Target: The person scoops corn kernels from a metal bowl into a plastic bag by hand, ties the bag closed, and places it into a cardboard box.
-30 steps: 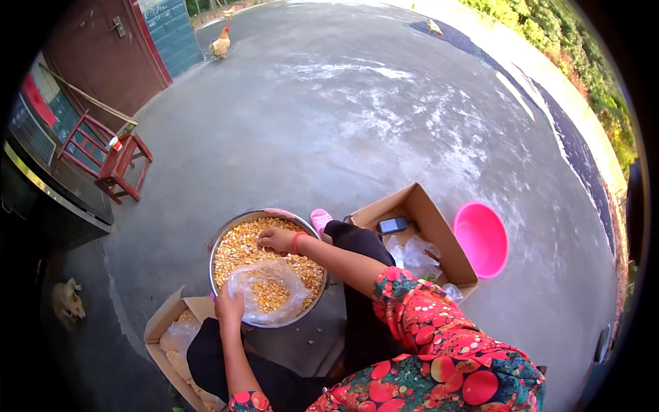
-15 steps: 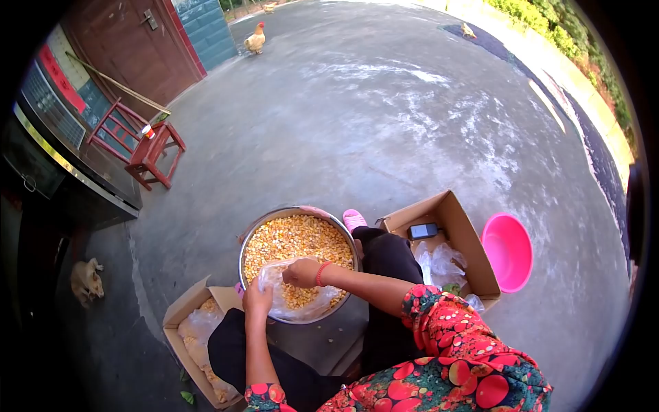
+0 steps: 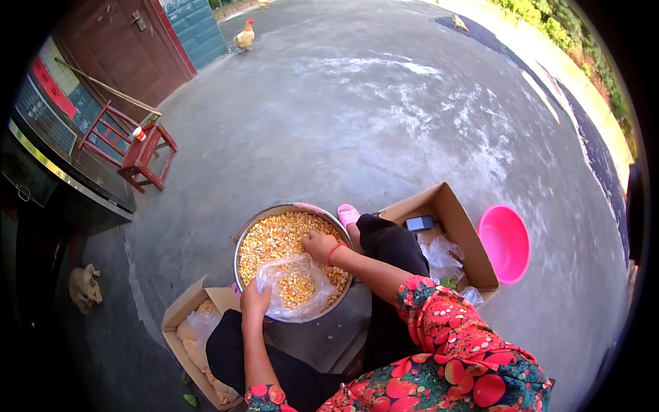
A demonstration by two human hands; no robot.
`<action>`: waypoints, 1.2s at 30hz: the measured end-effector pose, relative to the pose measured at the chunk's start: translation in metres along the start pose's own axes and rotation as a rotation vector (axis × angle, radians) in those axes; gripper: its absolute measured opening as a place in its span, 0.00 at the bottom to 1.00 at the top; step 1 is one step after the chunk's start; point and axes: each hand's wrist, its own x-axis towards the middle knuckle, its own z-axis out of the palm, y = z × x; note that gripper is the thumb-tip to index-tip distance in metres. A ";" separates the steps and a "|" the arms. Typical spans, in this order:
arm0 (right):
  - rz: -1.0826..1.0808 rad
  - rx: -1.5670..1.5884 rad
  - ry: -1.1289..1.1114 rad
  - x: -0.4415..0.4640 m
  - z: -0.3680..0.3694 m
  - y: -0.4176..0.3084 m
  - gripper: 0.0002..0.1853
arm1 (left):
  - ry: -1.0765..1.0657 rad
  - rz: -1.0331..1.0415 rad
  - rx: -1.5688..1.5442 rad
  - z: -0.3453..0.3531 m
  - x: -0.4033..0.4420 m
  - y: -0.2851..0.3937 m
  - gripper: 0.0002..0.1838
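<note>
A round metal basin (image 3: 238, 264) full of yellow corn kernels (image 3: 278, 237) stands between my knees. My left hand (image 3: 255, 300) is closed on the near-left edge of a clear plastic bag (image 3: 319, 292), which lies spread over the basin's near side. Kernels show in and through the bag. Just beyond the bag, my right hand (image 3: 320, 246), with a red bracelet at the wrist, reaches down to the kernels with its fingers loosely apart; the fingertips are partly hidden among them.
To the left sits a cardboard box (image 3: 173, 312) holding bagged kernels. A second box (image 3: 473, 240) at right contains a dark device (image 3: 419, 223) and plastic bags; a pink basin (image 3: 504, 244) stands beside it. A red chair (image 3: 147, 154), an animal (image 3: 85, 287) and a chicken (image 3: 244, 36) are farther off.
My right hand has moved from above the bag up to the kernels beyond it, its fingers loosening. The bag's mouth lies wider and more exposed. My left hand still holds the edge.
</note>
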 end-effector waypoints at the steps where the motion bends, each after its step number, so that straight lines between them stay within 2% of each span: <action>1: -0.008 -0.028 -0.106 -0.005 0.004 -0.001 0.14 | -0.005 0.000 0.004 0.000 0.000 0.000 0.21; 2: -0.016 -0.055 -0.213 -0.008 0.008 0.000 0.14 | -0.008 0.008 0.010 0.001 0.000 -0.001 0.21; 8: -0.029 0.042 -0.298 0.004 0.012 0.010 0.08 | -0.058 -0.013 0.002 0.003 0.003 -0.002 0.22; 9: 0.034 0.256 -0.231 0.011 0.024 0.018 0.13 | -0.048 -0.001 0.004 0.005 0.006 -0.005 0.22; 10: 0.154 0.501 -0.231 0.006 -0.004 0.007 0.13 | -0.039 0.010 0.005 0.008 0.006 -0.010 0.22; 11: 0.328 0.824 -0.364 0.012 -0.009 0.011 0.12 | -0.033 0.020 -0.006 0.007 0.005 -0.009 0.22; 13: 0.424 1.245 -0.294 0.017 -0.023 0.005 0.15 | -0.033 0.015 -0.011 0.005 0.003 -0.007 0.21; 16: 0.366 1.479 -0.345 0.020 -0.056 -0.014 0.14 | -0.032 0.027 -0.015 0.003 0.006 -0.008 0.21; 19: 0.203 1.608 -0.391 0.016 -0.066 -0.032 0.11 | -0.011 0.038 -0.041 0.004 0.005 -0.005 0.20; 20: 0.207 1.610 -0.393 0.014 -0.063 -0.037 0.11 | -0.015 0.035 -0.041 0.003 0.004 -0.003 0.20; 22: 0.008 1.542 -0.519 0.008 -0.061 -0.047 0.12 | -0.028 0.020 -0.055 0.003 0.003 0.000 0.20; 23: -0.069 1.324 -0.517 0.002 -0.061 -0.051 0.12 | -0.030 0.019 -0.054 0.003 0.003 -0.001 0.20; 26: -0.297 0.933 -0.546 -0.008 -0.047 -0.058 0.13 | -0.027 0.018 -0.035 0.003 0.004 -0.002 0.20; 28: -0.294 0.888 -0.503 -0.008 -0.040 -0.053 0.11 | -0.033 0.008 -0.026 0.004 0.004 -0.004 0.21; 31: -0.246 0.501 -0.085 0.005 -0.036 -0.028 0.10 | -0.014 0.044 -0.053 0.006 0.004 -0.008 0.20; 32: -0.164 0.406 -0.023 0.008 -0.033 -0.016 0.10 | -0.014 0.042 -0.053 0.006 0.003 -0.008 0.20; 34: -0.037 0.110 -0.101 0.012 -0.034 0.003 0.11 | -0.014 0.039 -0.061 0.005 0.003 -0.008 0.20; 36: 0.011 0.037 -0.099 0.001 -0.027 0.011 0.12 | -0.014 0.037 -0.056 0.004 0.003 -0.007 0.20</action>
